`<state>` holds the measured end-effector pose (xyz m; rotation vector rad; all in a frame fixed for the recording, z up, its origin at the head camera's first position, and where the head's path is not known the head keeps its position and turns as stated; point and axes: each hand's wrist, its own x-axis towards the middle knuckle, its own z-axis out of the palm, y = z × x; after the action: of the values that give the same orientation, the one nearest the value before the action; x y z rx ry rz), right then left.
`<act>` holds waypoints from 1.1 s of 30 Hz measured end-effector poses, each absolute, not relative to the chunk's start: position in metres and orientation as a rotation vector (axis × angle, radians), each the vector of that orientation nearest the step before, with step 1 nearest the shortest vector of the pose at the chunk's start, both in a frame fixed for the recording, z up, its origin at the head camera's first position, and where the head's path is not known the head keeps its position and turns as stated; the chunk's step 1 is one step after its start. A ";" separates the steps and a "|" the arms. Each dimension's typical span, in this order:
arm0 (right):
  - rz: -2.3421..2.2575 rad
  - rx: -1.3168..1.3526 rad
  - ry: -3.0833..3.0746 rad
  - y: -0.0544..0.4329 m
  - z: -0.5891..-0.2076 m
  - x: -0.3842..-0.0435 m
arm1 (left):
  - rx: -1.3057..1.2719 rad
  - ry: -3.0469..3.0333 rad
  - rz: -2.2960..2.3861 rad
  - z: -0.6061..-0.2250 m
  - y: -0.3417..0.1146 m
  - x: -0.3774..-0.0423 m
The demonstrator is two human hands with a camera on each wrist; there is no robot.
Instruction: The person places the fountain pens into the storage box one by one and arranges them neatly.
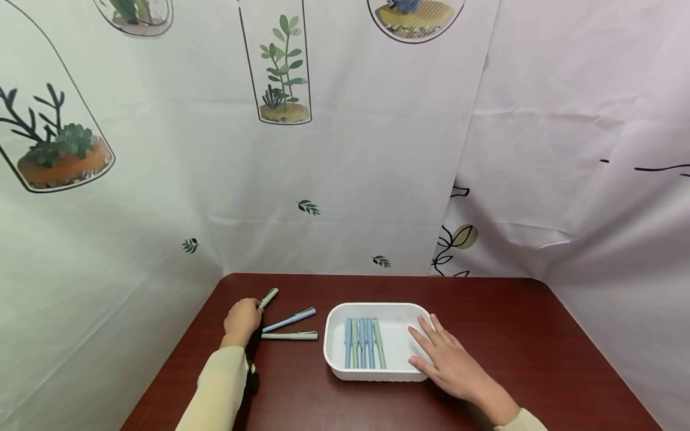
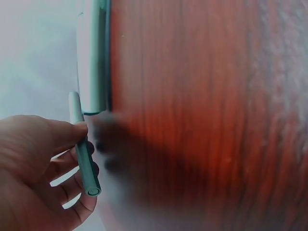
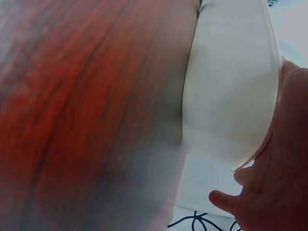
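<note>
Head view. Your left hand [image 1: 241, 320] is at the left of the dark red-brown wooden table [image 1: 539, 347], its fingers pinching a slim pale green capped pen [image 1: 268, 298]; the clip end points to the far right. Just to the right of that hand lie two further pens on the wood: a slim light blue capped pen [image 1: 289, 320], slanting, and, nearer to you, a second pale green pen [image 1: 290, 336], lying roughly crosswise. Right of these stands a white rounded rectangular tray [image 1: 372, 376]. Five pens lie side by side in its left and middle part: from the left, a blue one [image 1: 347, 343], a green one [image 1: 354, 343], two blue ones [image 1: 366, 343] and a slightly tilted green one [image 1: 380, 343]. Your right hand [image 1: 450, 362] is laid over the tray's right rim, fingers released and spread. Beyond the table hangs white cloth [image 1: 372, 167] printed with plants.

Left wrist view. Your thumb and fingers grasp the pale green pen [image 2: 86, 166], one blunt end showing below your fingers. Whether it touches the table cannot be told.

Right wrist view. Your right hand [image 3: 274, 178] lies along the tray's rim, thumb extended, grasping nothing visible. The tray's smooth outer wall [image 3: 231, 82] faces the camera.
</note>
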<state>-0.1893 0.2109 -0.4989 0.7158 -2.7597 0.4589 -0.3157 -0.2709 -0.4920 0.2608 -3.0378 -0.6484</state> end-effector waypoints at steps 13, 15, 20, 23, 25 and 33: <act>0.462 0.705 -2.776 0.213 -0.500 -0.189 | 0.381 -2.834 -0.965 -0.477 -0.261 -0.302; 0.468 0.703 -2.775 0.213 -0.501 -0.188 | 0.371 -2.790 -1.033 -0.475 -0.259 -0.298; 0.468 0.704 -2.767 0.212 -0.501 -0.189 | 0.348 -2.684 -1.232 -0.465 -0.246 -0.287; 0.480 0.705 -2.778 0.212 -0.500 -0.190 | 0.325 -2.613 -1.411 -0.458 -0.234 -0.279; 0.498 0.700 -2.796 0.213 -0.499 -0.191 | 0.292 -2.561 -1.555 -0.455 -0.225 -0.273; 0.505 0.683 -2.837 0.216 -0.494 -0.194 | 0.156 -2.395 -1.984 -0.448 -0.189 -0.249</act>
<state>-0.1944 0.2157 -0.4940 0.6834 -2.8372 0.5049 -0.2487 -0.1890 -0.4481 0.1557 -2.3947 -1.9839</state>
